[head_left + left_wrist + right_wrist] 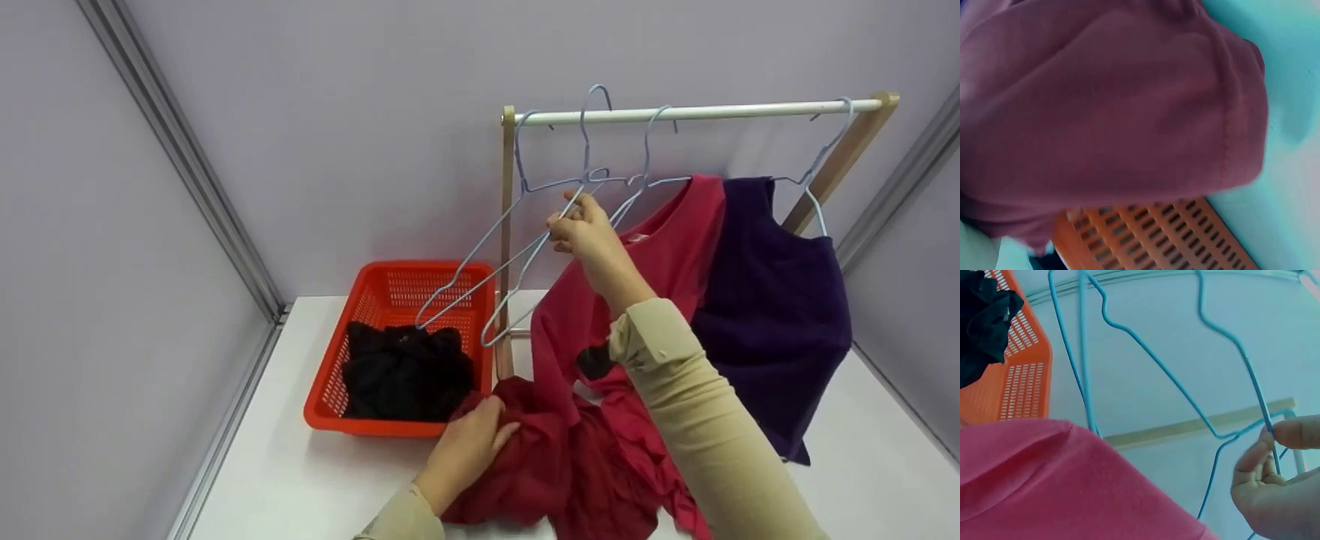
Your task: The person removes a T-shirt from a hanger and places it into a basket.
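My right hand [589,234] pinches a light-blue wire hanger [586,146] near its neck, and the hook stands higher than the rod. In the right wrist view, thumb and fingers of that hand [1269,486] close on the wire [1249,368]. Lower down, my left hand [466,448] grips a bunched dark red garment [525,476] in front of the rack. Its cloth [1112,118] fills most of the left wrist view and hides the fingers there.
An orange-red basket [330,386] holding a black garment [405,379] stands left of the rack. From the rack's white rod [720,112] hang another wire hanger [519,154], a pink top [675,247] and a dark purple top [772,292]. Wooden posts [847,165] support the rod.
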Demonstrator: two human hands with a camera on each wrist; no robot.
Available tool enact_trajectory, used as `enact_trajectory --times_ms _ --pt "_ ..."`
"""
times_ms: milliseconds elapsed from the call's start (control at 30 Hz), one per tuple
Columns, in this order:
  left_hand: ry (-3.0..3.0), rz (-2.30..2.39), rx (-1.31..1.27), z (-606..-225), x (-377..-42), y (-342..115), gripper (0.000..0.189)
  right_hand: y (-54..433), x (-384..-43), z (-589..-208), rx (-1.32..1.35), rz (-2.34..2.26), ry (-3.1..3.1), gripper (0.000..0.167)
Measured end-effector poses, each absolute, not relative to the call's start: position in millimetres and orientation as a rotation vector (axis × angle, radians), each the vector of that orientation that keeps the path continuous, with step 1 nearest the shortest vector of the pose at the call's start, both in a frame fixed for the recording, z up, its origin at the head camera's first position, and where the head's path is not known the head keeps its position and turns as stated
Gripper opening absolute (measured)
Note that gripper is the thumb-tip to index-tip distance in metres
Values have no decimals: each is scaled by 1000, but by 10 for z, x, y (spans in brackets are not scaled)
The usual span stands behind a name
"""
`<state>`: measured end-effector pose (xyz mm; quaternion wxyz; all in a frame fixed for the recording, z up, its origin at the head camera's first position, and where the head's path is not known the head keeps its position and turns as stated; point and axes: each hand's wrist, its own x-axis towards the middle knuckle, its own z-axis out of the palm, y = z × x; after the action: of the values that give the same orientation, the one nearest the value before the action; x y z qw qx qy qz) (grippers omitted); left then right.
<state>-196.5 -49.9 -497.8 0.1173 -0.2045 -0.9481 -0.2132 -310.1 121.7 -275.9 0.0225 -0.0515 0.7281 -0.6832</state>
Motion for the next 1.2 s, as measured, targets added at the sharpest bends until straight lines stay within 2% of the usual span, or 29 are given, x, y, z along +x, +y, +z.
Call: enact_trajectory --times_ms 133,300,400,567,667,867,1100,1200 --pt "-2881 -511 -605 -5121 -1847 -294 42 1277 -3134 -2781 -171 -2082 2261 62" --pt "-3106 -669 -419 -5236 -1823 -160 84 1360 -3166 -2808 -197 -2056 2300 58" --pt "-3215 -735 -313 -5265 -1867 -159 94 1388 -3185 -2809 -200 -2086 2272 53" --pt "-3220 -805 -216 -5315 -1919 -214 75 1402 -3208 -2815 -218 -2133 2215 48" --pt "-3173 -794 -235 -5350 -1903 -228 66 1415 -3216 -2831 -216 -2116 2213 51" --pt "-3033 -820 -288 -5361 -1793 -185 36 1441 -3234 -2860 -180 -2109 2182 52" --pt "-2767 -866 -342 -5192 -1716 -165 28 1487 -3214 -2895 -107 -2069 2221 60" --pt "-2629 -864 -343 -5074 -1732 -204 27 1504 -3207 -2911 -70 -2020 2284 57"
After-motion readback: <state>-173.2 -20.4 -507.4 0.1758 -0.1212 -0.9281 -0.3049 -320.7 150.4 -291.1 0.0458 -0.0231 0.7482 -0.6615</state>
